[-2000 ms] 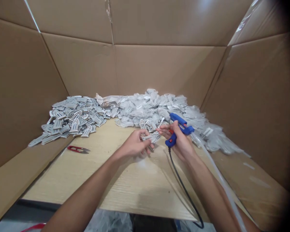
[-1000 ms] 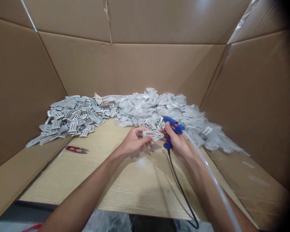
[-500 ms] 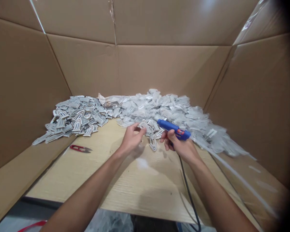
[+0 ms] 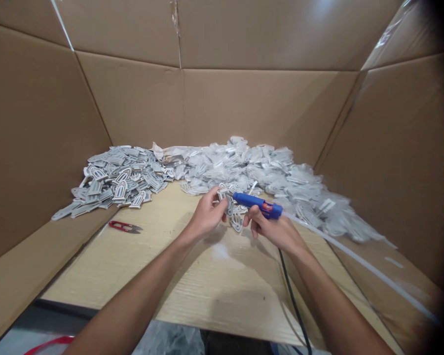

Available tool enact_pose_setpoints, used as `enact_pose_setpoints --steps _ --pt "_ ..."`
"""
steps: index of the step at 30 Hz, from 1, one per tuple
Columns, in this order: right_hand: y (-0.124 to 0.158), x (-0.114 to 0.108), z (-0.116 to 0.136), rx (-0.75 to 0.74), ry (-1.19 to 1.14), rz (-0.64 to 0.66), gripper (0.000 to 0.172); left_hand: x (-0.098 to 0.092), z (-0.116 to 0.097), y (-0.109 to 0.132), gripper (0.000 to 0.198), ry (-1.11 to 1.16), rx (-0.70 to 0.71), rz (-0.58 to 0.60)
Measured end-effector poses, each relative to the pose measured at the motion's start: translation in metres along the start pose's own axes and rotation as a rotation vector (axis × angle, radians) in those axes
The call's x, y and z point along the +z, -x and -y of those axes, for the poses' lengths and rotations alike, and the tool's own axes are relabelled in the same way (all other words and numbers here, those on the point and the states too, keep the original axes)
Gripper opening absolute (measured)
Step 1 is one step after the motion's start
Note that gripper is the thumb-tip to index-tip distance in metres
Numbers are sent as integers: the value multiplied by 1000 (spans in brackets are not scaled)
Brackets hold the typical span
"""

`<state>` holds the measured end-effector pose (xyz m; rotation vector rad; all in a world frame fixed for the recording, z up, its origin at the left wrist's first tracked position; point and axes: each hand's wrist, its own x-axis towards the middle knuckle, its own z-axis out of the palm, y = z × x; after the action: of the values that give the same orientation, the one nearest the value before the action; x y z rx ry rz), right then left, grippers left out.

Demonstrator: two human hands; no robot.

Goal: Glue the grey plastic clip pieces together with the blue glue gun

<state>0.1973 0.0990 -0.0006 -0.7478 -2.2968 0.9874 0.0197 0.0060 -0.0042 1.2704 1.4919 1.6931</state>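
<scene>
From the head camera, the left hand (image 4: 207,214) pinches a small grey plastic piece (image 4: 223,193) in its fingers, touching the nozzle of the blue glue gun (image 4: 257,203), which the right hand (image 4: 276,230) grips, levelled leftward. More grey pieces (image 4: 118,177) and bagged ones (image 4: 277,172) crowd the worktop (image 4: 163,276) behind; red snips (image 4: 124,227) lie left. Half a second ago the gun sat higher and the hands were further apart.

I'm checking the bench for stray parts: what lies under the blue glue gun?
Under the blue glue gun lie a few loose grey parts on the wooden tabletop. The right hand hides whatever lies beneath the rear of the gun.
</scene>
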Motion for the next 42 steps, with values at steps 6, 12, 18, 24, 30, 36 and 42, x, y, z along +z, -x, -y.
enact_pose_setpoints --steps 6,12,18,24,30,36,42 --pt "-1 1 7 53 -98 24 72 -1 4 -1 11 -29 25 2" --pt "-2 2 1 44 -72 37 73 -3 6 -1 11 -62 20 8" --pt "-2 2 5 62 -107 24 69 -4 10 -2 9 -88 41 27" --pt "-2 5 5 4 -105 -5 53 -7 10 -3 9 -157 43 41" --pt "-2 5 4 -151 32 -34 40 -16 7 -5 7 -174 -29 134" --pt "1 10 5 -285 107 -163 39 -21 5 -7 8 -158 -90 221" --pt "0 9 9 -66 -32 -366 51 -15 5 -4 15 -79 -87 297"
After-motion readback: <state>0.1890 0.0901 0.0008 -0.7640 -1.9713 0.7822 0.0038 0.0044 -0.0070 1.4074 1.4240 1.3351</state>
